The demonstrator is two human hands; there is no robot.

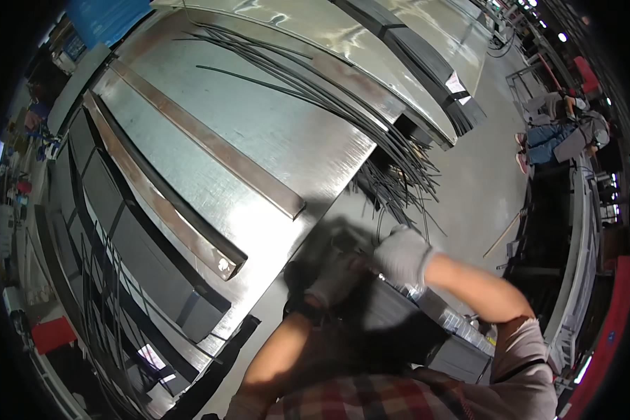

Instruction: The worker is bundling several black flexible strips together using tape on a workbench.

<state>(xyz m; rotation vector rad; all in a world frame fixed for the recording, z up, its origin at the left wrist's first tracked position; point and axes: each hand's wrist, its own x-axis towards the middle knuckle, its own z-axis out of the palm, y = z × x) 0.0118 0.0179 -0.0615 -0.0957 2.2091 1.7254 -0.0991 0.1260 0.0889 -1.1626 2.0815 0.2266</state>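
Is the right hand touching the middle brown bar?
Apart. The head view shows the shiny table's edge between the right hand and the middle brown bar.

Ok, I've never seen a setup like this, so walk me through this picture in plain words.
There is no machine arm here; a person is working with two hands. The camera sits on their head and looks down, and its wide, round lens makes straight edges bend. The forearms come in from below. The right hand wears a pale glove; the left hand is in shadow and blurred. Both are just past the near edge of a metal table. I can't tell what, if anything, either one holds.

On the table lie brown metal bars and a loose bundle of thin black rods that sticks out past the edge. Grey panels are at the left. Another person is off to the right.
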